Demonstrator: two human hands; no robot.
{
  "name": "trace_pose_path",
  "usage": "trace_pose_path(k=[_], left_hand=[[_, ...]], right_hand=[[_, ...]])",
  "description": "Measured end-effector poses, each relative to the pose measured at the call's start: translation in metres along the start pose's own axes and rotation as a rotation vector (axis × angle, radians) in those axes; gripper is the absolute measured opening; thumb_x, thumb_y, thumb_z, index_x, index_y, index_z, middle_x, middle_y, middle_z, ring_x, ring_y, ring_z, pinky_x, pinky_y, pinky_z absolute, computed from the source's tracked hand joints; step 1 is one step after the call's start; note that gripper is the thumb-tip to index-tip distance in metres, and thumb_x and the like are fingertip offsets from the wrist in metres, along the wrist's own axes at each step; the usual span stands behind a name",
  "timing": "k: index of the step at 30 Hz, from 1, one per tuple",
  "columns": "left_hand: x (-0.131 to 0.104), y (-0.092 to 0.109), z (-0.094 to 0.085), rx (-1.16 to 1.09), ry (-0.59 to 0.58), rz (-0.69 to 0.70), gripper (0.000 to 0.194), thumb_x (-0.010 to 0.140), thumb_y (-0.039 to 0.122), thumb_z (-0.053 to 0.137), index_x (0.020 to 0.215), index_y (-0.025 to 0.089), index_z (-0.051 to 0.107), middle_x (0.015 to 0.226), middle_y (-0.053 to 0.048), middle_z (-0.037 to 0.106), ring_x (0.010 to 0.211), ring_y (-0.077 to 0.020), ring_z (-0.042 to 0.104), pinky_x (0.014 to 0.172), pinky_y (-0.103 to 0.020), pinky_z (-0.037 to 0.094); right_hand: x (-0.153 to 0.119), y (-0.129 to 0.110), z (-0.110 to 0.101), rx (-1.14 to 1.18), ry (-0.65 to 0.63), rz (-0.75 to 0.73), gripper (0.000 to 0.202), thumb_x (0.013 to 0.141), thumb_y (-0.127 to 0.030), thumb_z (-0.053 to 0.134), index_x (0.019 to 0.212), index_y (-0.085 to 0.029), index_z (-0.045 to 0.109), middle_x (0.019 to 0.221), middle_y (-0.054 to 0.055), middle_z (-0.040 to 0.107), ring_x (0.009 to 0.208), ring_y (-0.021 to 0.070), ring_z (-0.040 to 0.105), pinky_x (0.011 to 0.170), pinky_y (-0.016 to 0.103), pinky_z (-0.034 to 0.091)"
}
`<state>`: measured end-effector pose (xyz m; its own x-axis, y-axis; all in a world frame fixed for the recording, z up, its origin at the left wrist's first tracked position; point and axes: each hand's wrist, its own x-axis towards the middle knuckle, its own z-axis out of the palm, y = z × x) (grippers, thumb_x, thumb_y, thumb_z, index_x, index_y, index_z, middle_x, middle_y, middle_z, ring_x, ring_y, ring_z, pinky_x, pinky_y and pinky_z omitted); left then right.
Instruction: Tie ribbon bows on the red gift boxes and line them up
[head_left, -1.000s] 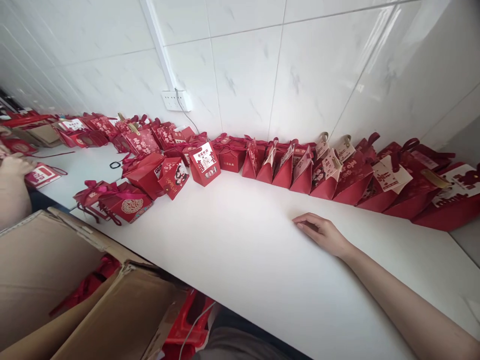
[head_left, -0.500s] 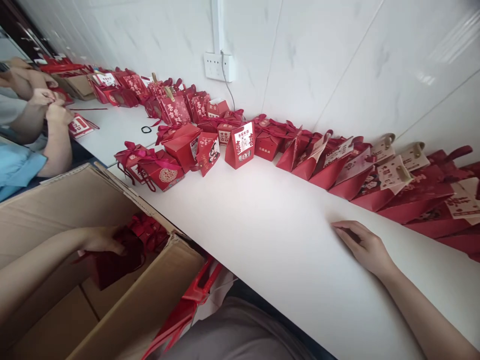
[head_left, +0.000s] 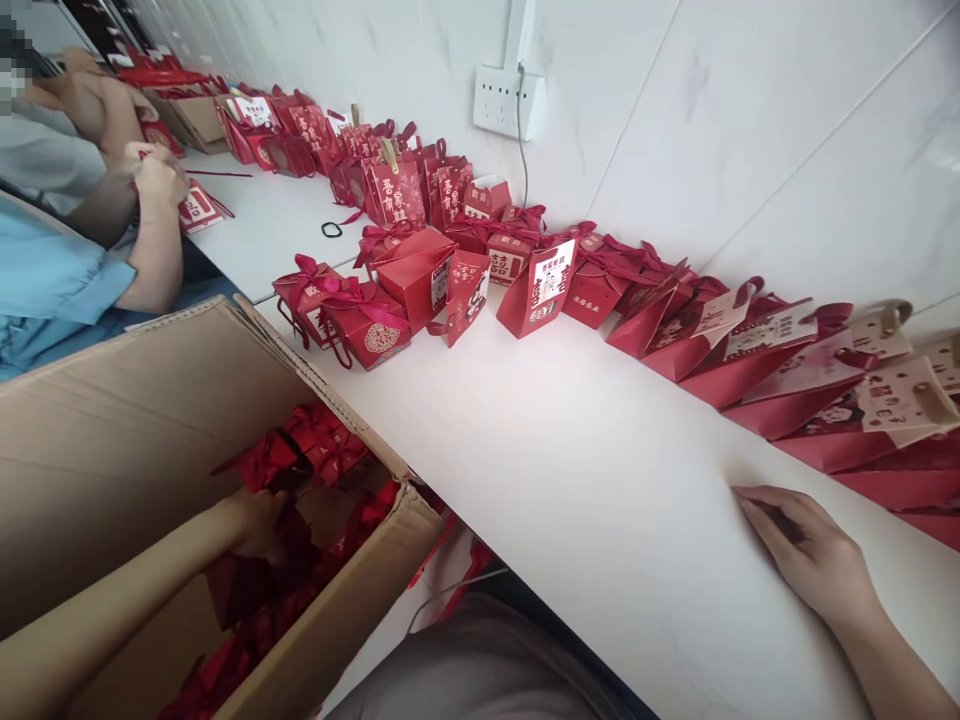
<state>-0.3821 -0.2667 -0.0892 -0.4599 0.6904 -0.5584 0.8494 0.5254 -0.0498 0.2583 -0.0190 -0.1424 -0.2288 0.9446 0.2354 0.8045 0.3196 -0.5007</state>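
Observation:
My left hand (head_left: 262, 525) reaches down into a large cardboard box (head_left: 127, 400), its fingers closed on a dark red gift box (head_left: 236, 590). Shadow hides part of its grip. Around it in the carton lie several red gift boxes with ribbon bows (head_left: 326, 445). My right hand (head_left: 814, 550) rests on the white table (head_left: 585, 450), thumb and fingertips drawn loosely together with nothing visible in them. Nearest to that hand stands a row of red gift boxes (head_left: 795, 400) with printed tops and handles.
More red gift boxes (head_left: 375, 325) stand at the table's left part and along the wall. A socket strip (head_left: 506, 103) with a cable is on the wall. At the far left, another person's hands (head_left: 161, 180) are beside a red-and-white box (head_left: 199, 205).
My left hand has lowered the gift box deeper into the carton. The view has shifted left, showing more gift boxes in the carton. My right hand stays on the table.

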Motion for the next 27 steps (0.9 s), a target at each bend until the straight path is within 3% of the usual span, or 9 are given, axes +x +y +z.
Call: trace_pose_path(k=[4, 9, 14, 16, 19, 23, 27], left_hand=[[0.007, 0.005, 0.010, 0.137, -0.014, 0.057, 0.076, 0.053, 0.030, 0.070, 0.125, 0.007, 0.061, 0.116, -0.023, 0.066, 0.107, -0.0422, 0.064, 0.083, -0.036, 0.045], [-0.001, 0.022, -0.007, 0.189, 0.010, 0.108, 0.080, 0.067, 0.036, 0.065, 0.138, 0.002, 0.048, 0.122, -0.028, 0.059, 0.109, -0.0459, 0.058, 0.086, -0.047, 0.044], [-0.016, 0.045, -0.026, 0.259, 0.232, 0.110, 0.081, 0.083, 0.053, 0.050, 0.145, 0.004, 0.035, 0.115, -0.023, 0.056, 0.106, -0.0404, 0.055, 0.076, -0.045, 0.049], [-0.014, 0.051, -0.019, 0.249, 0.290, 0.083, 0.079, 0.083, 0.056, 0.050, 0.144, 0.007, 0.037, 0.114, -0.022, 0.053, 0.106, -0.0391, 0.054, 0.072, -0.043, 0.050], [-0.004, 0.056, 0.005, 0.197, 0.331, 0.059, 0.071, 0.084, 0.055, 0.052, 0.139, 0.012, 0.042, 0.116, -0.020, 0.050, 0.105, -0.0369, 0.053, 0.068, -0.039, 0.051], [0.012, 0.059, 0.033, 0.123, 0.358, 0.101, 0.062, 0.086, 0.050, 0.051, 0.137, 0.015, 0.045, 0.119, -0.019, 0.047, 0.107, -0.0347, 0.052, 0.066, -0.037, 0.052], [0.020, 0.061, 0.038, 0.186, 0.419, 0.109, 0.053, 0.090, 0.041, 0.046, 0.134, 0.012, 0.047, 0.113, -0.019, 0.047, 0.104, -0.0348, 0.051, 0.059, -0.035, 0.051]], right_hand=[[0.000, 0.003, 0.000, -0.013, 0.004, 0.021, 0.022, 0.083, -0.051, 0.057, 0.100, -0.041, 0.066, 0.110, 0.006, 0.068, 0.105, 0.0334, 0.065, 0.089, 0.051, 0.051], [-0.001, 0.005, 0.000, -0.014, 0.009, 0.020, 0.021, 0.082, -0.050, 0.058, 0.100, -0.043, 0.066, 0.109, 0.005, 0.068, 0.105, 0.0331, 0.065, 0.087, 0.051, 0.051], [-0.002, 0.007, 0.000, -0.028, -0.004, 0.024, 0.022, 0.082, -0.050, 0.058, 0.101, -0.041, 0.066, 0.109, 0.005, 0.069, 0.104, 0.0311, 0.066, 0.080, 0.047, 0.053], [-0.002, 0.009, 0.000, -0.040, 0.011, 0.003, 0.026, 0.083, -0.052, 0.057, 0.102, -0.037, 0.067, 0.108, 0.005, 0.069, 0.102, 0.0304, 0.066, 0.086, 0.046, 0.052], [-0.002, 0.011, 0.001, -0.049, 0.028, -0.026, 0.032, 0.083, -0.054, 0.055, 0.102, -0.032, 0.068, 0.108, 0.003, 0.068, 0.100, 0.0286, 0.066, 0.094, 0.045, 0.050], [-0.002, 0.009, 0.001, -0.052, 0.027, -0.029, 0.033, 0.084, -0.054, 0.055, 0.103, -0.031, 0.069, 0.108, 0.002, 0.068, 0.100, 0.0264, 0.066, 0.095, 0.041, 0.049], [-0.002, 0.005, 0.000, -0.054, 0.028, -0.015, 0.034, 0.084, -0.055, 0.055, 0.103, -0.031, 0.069, 0.109, 0.002, 0.067, 0.101, 0.0257, 0.065, 0.089, 0.040, 0.051]])
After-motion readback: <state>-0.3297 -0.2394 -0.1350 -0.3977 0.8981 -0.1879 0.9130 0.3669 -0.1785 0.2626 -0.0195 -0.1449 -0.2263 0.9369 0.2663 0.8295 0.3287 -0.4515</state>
